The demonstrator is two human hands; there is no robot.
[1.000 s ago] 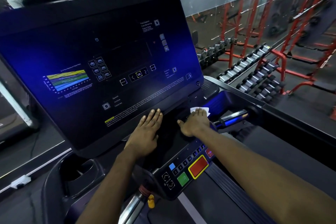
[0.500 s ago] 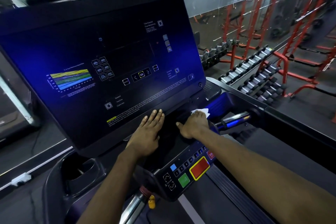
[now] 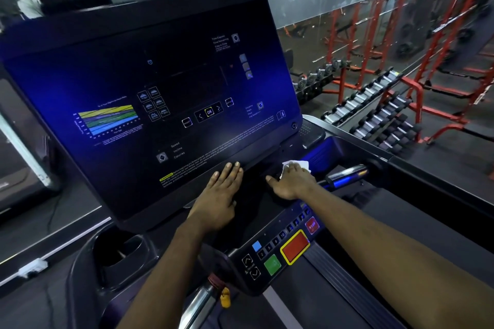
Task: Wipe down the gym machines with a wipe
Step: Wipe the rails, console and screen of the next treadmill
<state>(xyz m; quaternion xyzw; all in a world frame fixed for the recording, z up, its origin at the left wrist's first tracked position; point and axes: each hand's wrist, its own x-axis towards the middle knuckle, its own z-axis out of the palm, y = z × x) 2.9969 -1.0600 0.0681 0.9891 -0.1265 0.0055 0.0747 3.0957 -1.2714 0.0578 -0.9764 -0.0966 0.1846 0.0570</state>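
A treadmill console with a large dark touchscreen (image 3: 160,88) fills the view. My left hand (image 3: 222,195) lies flat with straight fingers on the black ledge just below the screen. My right hand (image 3: 292,181) presses a white wipe (image 3: 300,164) onto the same ledge further right, thumb stretched out to the left. Most of the wipe is hidden under my fingers; only its far edge shows.
A button panel (image 3: 283,246) with green, red and stop keys sits just below my hands. A cup holder (image 3: 120,256) is at the lower left and a shiny handlebar (image 3: 344,175) at the right. Dumbbell racks (image 3: 382,115) and red frames stand beyond the machine.
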